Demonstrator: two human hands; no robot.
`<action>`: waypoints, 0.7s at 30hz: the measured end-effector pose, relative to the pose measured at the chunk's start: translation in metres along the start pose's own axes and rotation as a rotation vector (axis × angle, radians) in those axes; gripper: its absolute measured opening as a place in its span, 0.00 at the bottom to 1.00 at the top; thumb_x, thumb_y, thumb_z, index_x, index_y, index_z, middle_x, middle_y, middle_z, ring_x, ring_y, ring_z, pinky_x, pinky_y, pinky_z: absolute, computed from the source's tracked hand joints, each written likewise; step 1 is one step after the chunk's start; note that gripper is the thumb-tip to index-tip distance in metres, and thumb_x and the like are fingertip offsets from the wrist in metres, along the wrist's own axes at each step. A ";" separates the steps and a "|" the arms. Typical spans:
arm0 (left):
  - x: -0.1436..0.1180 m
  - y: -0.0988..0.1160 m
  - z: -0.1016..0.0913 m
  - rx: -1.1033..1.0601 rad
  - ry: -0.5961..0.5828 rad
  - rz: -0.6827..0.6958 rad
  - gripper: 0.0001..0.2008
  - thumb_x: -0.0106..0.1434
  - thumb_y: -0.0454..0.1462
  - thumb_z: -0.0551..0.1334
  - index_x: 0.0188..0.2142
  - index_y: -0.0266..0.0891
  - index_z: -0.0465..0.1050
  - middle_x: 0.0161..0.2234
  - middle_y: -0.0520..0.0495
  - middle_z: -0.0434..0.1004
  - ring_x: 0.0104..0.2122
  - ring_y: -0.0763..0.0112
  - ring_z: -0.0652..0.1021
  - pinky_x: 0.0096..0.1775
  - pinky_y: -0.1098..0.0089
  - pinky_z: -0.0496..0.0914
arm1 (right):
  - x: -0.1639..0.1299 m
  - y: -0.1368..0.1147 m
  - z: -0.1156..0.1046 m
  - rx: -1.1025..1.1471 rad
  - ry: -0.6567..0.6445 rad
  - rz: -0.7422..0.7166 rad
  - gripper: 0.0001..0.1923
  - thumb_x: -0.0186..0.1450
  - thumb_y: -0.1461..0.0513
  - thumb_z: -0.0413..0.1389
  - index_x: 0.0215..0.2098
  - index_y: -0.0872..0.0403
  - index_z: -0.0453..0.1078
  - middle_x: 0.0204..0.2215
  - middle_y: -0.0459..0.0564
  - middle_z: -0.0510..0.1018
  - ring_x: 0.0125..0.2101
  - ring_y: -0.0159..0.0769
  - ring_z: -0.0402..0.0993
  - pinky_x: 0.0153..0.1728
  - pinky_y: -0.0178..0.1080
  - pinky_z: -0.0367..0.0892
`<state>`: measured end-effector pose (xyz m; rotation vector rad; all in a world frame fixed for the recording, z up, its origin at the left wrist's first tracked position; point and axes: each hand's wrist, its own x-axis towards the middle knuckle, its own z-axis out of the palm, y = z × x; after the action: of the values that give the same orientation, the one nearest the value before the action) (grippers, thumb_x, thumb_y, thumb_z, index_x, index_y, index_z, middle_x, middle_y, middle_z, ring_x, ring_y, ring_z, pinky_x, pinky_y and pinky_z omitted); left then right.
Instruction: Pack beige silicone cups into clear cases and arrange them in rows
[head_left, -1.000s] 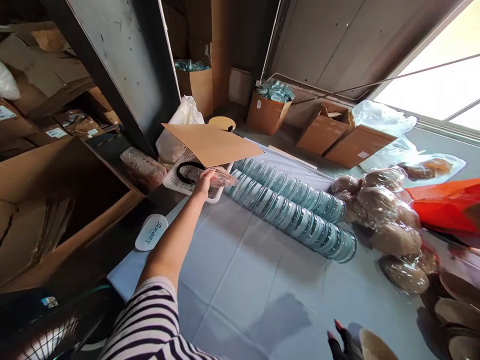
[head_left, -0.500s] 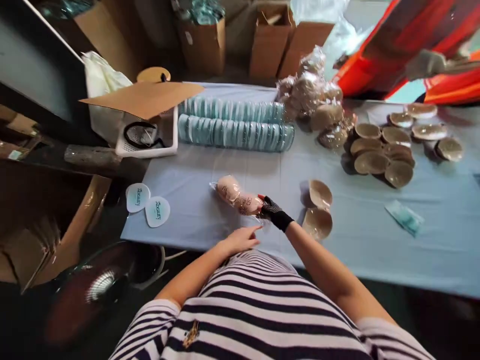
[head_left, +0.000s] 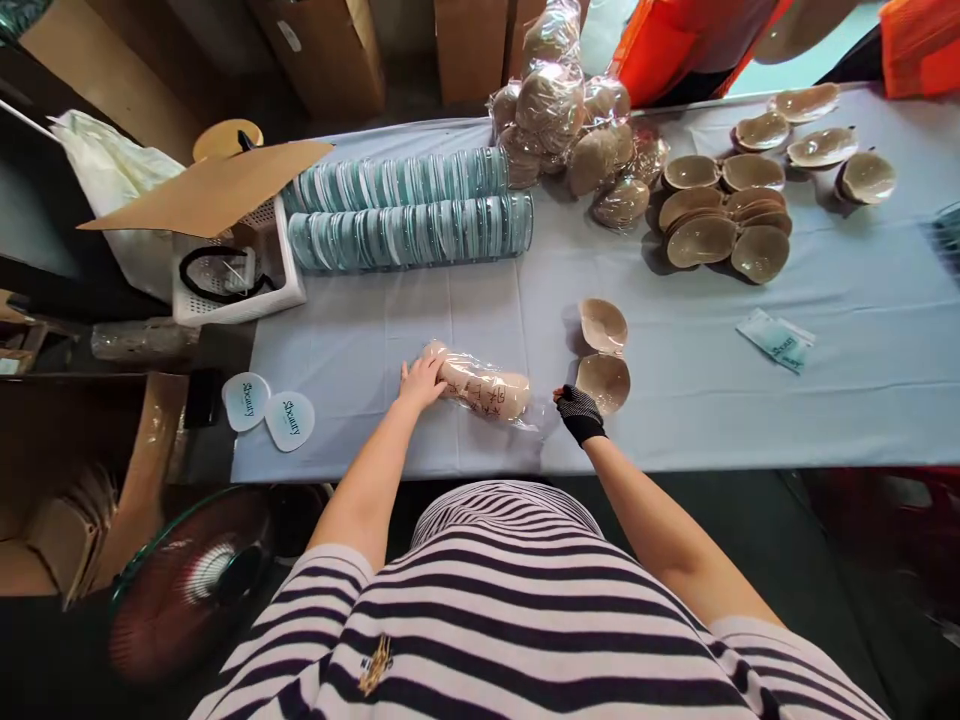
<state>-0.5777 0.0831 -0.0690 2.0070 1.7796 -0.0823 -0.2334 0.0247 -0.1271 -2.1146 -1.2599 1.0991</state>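
Observation:
A clear plastic bag holding a pair of beige bra cups (head_left: pixel 491 392) lies on the table in front of me, dark printed characters on its side. Over its left end my bare left hand (head_left: pixel 421 382) is closed, thumb and fingers gripping the bagged cups. My right hand (head_left: pixel 579 412), in a black fingerless glove, is just right of the bag's loose end. Its fingers are pressed together; whatever they may hold is too small to make out. Right behind that hand lies an unbagged pair of beige bra cups (head_left: pixel 604 383), hollow sides up.
Two rows of stacked teal-and-clear round cases (head_left: pixel 412 235) lie at the back left, beside a white basket (head_left: pixel 289 290). Bagged cups (head_left: pixel 551 105) are heaped behind; loose cups (head_left: pixel 701 243) lie right. Two white printed cards (head_left: pixel 289 420) and teal packets (head_left: pixel 776 340) flank the work area.
My left hand has moved from the table edge onto the bag's left end. My right hand has let go of the bagged cups and shifted right. The camera view has tilted.

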 end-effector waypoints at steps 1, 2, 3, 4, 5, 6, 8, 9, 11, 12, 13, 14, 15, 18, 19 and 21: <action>0.000 -0.002 0.002 0.029 -0.028 -0.006 0.28 0.63 0.39 0.62 0.62 0.47 0.63 0.64 0.40 0.63 0.62 0.48 0.64 0.64 0.43 0.48 | 0.004 0.001 -0.005 -0.051 0.039 -0.026 0.05 0.59 0.63 0.51 0.30 0.53 0.69 0.35 0.52 0.78 0.38 0.37 0.70 0.47 0.40 0.63; -0.002 -0.004 0.006 0.051 -0.037 -0.011 0.27 0.63 0.39 0.62 0.62 0.47 0.64 0.62 0.40 0.65 0.59 0.50 0.67 0.64 0.45 0.50 | 0.007 0.003 -0.011 -0.080 0.074 -0.037 0.05 0.60 0.63 0.51 0.30 0.53 0.69 0.35 0.53 0.79 0.39 0.38 0.71 0.48 0.40 0.62; -0.007 -0.007 0.010 0.066 -0.035 -0.019 0.26 0.63 0.40 0.62 0.61 0.47 0.65 0.60 0.39 0.67 0.57 0.51 0.70 0.63 0.47 0.52 | 0.010 0.005 -0.015 -0.075 0.095 -0.028 0.05 0.60 0.63 0.51 0.30 0.53 0.69 0.35 0.53 0.79 0.39 0.38 0.71 0.48 0.40 0.63; -0.013 -0.010 0.015 0.067 -0.031 -0.031 0.26 0.64 0.40 0.62 0.61 0.47 0.65 0.57 0.39 0.69 0.56 0.52 0.71 0.63 0.49 0.54 | 0.013 0.006 -0.019 -0.035 0.100 -0.001 0.05 0.61 0.62 0.51 0.30 0.54 0.69 0.34 0.53 0.78 0.38 0.38 0.71 0.46 0.39 0.64; -0.020 -0.012 0.020 0.049 -0.034 -0.042 0.26 0.64 0.40 0.62 0.61 0.47 0.65 0.55 0.39 0.71 0.55 0.52 0.71 0.62 0.50 0.56 | 0.015 0.008 -0.023 0.028 0.091 0.037 0.06 0.61 0.61 0.51 0.31 0.54 0.68 0.33 0.53 0.78 0.37 0.38 0.71 0.44 0.39 0.65; -0.026 -0.015 0.026 0.010 -0.041 -0.052 0.26 0.64 0.41 0.62 0.62 0.47 0.64 0.53 0.39 0.72 0.54 0.53 0.71 0.60 0.51 0.58 | 0.017 0.009 -0.026 0.099 0.073 0.081 0.07 0.62 0.60 0.51 0.32 0.54 0.68 0.32 0.53 0.78 0.35 0.37 0.71 0.41 0.38 0.66; -0.034 -0.020 0.037 -0.130 -0.023 -0.088 0.26 0.63 0.41 0.63 0.61 0.48 0.65 0.53 0.40 0.71 0.56 0.53 0.70 0.59 0.53 0.61 | 0.018 0.009 -0.029 0.213 0.030 0.154 0.10 0.64 0.57 0.50 0.37 0.55 0.67 0.31 0.52 0.77 0.32 0.35 0.72 0.37 0.37 0.69; -0.034 -0.022 0.042 -0.234 0.014 -0.126 0.27 0.62 0.41 0.64 0.61 0.48 0.65 0.55 0.40 0.69 0.58 0.53 0.69 0.59 0.55 0.62 | 0.017 0.009 -0.030 0.244 0.021 0.182 0.12 0.64 0.56 0.50 0.40 0.55 0.67 0.33 0.53 0.78 0.31 0.35 0.72 0.35 0.38 0.70; -0.029 -0.025 0.049 -0.533 0.115 -0.295 0.31 0.59 0.40 0.68 0.61 0.46 0.64 0.60 0.40 0.64 0.61 0.54 0.66 0.61 0.58 0.61 | 0.013 0.005 -0.030 0.196 0.063 0.174 0.17 0.63 0.56 0.53 0.47 0.55 0.66 0.38 0.56 0.78 0.34 0.38 0.75 0.38 0.41 0.72; -0.024 -0.026 0.052 -0.686 0.151 -0.402 0.33 0.58 0.40 0.69 0.62 0.45 0.62 0.61 0.39 0.63 0.61 0.55 0.66 0.61 0.60 0.61 | 0.011 0.003 -0.028 0.124 0.092 0.122 0.21 0.61 0.56 0.55 0.50 0.56 0.65 0.43 0.58 0.78 0.39 0.40 0.75 0.42 0.43 0.71; -0.018 -0.027 0.054 -0.819 0.160 -0.501 0.34 0.57 0.40 0.69 0.62 0.43 0.61 0.61 0.38 0.64 0.61 0.55 0.67 0.60 0.61 0.62 | 0.007 -0.001 -0.025 0.027 0.107 0.045 0.24 0.60 0.57 0.57 0.53 0.56 0.65 0.47 0.59 0.76 0.44 0.43 0.75 0.47 0.45 0.70; -0.012 -0.028 0.055 -0.921 0.143 -0.579 0.34 0.58 0.40 0.69 0.62 0.42 0.61 0.59 0.37 0.67 0.60 0.56 0.69 0.59 0.61 0.64 | 0.004 -0.004 -0.022 -0.087 0.099 -0.046 0.27 0.60 0.57 0.58 0.56 0.56 0.65 0.51 0.60 0.75 0.49 0.45 0.73 0.52 0.46 0.68; -0.007 -0.028 0.056 -0.990 0.107 -0.631 0.32 0.58 0.41 0.69 0.60 0.41 0.63 0.56 0.37 0.70 0.57 0.56 0.71 0.57 0.62 0.66 | 0.001 -0.009 -0.017 -0.205 0.062 -0.135 0.29 0.60 0.57 0.58 0.58 0.57 0.64 0.54 0.61 0.73 0.53 0.47 0.71 0.55 0.46 0.65; 0.001 -0.030 0.054 -1.116 -0.052 -0.692 0.25 0.57 0.45 0.70 0.51 0.36 0.71 0.43 0.37 0.78 0.47 0.55 0.78 0.46 0.63 0.73 | -0.004 -0.020 -0.003 -0.490 -0.127 -0.272 0.33 0.60 0.57 0.59 0.61 0.59 0.63 0.57 0.62 0.72 0.55 0.49 0.69 0.57 0.47 0.63; 0.002 -0.030 0.053 -1.171 -0.107 -0.714 0.23 0.57 0.46 0.69 0.48 0.35 0.73 0.40 0.37 0.79 0.43 0.56 0.80 0.42 0.63 0.75 | -0.005 -0.023 0.001 -0.565 -0.155 -0.293 0.34 0.60 0.56 0.59 0.62 0.59 0.63 0.57 0.63 0.71 0.56 0.50 0.68 0.57 0.48 0.62; 0.001 -0.028 0.049 -1.281 -0.203 -0.753 0.23 0.59 0.48 0.67 0.46 0.33 0.74 0.34 0.38 0.80 0.35 0.57 0.81 0.36 0.63 0.76 | -0.008 -0.028 0.006 -0.685 -0.155 -0.373 0.36 0.60 0.54 0.59 0.63 0.60 0.62 0.60 0.65 0.68 0.58 0.53 0.65 0.58 0.51 0.59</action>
<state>-0.5917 0.0682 -0.1212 0.4041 1.6390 0.4769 -0.2551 0.0309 -0.1080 -2.1121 -2.2453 0.7355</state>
